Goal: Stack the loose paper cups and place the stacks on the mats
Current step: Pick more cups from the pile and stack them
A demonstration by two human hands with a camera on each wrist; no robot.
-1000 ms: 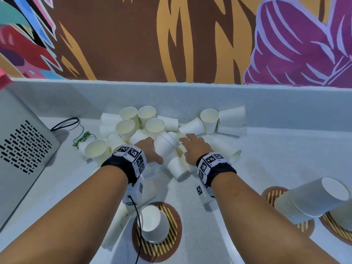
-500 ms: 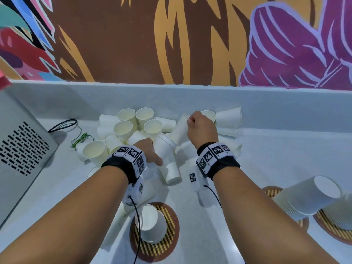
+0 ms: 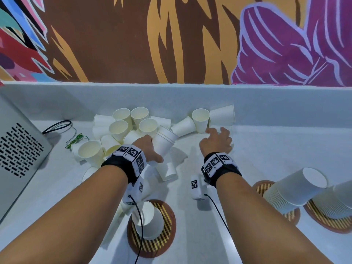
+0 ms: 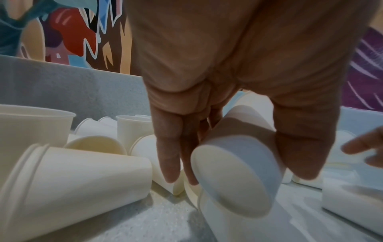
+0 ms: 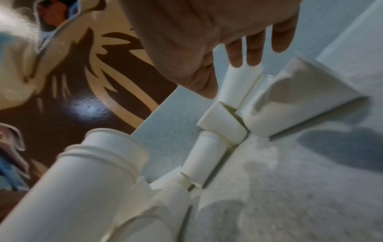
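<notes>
My left hand (image 3: pixel 152 149) grips a short stack of white paper cups (image 3: pixel 165 142), tilted with its mouth up and to the right; in the left wrist view the thumb and fingers wrap the stack's base (image 4: pixel 232 176). My right hand (image 3: pixel 216 133) hovers with its fingers spread and holds nothing, just in front of two loose cups (image 3: pixel 200 119) at the back wall. Several loose cups (image 3: pixel 122 126) lie and stand in a pile behind my left hand. Near me, a round striped mat (image 3: pixel 167 237) bears an upside-down cup stack (image 3: pixel 147 218).
Two more mats at the right carry tall leaning cup stacks (image 3: pixel 297 189). A grey perforated machine (image 3: pixel 17 153) stands at the left with a black cable (image 3: pixel 57 125) beside it. The counter's raised back wall (image 3: pixel 190 98) runs behind the cups.
My right hand has let go of the cup it was fitting into the stack in my left hand, then moved right and opened. My left hand has kept its grip.
</notes>
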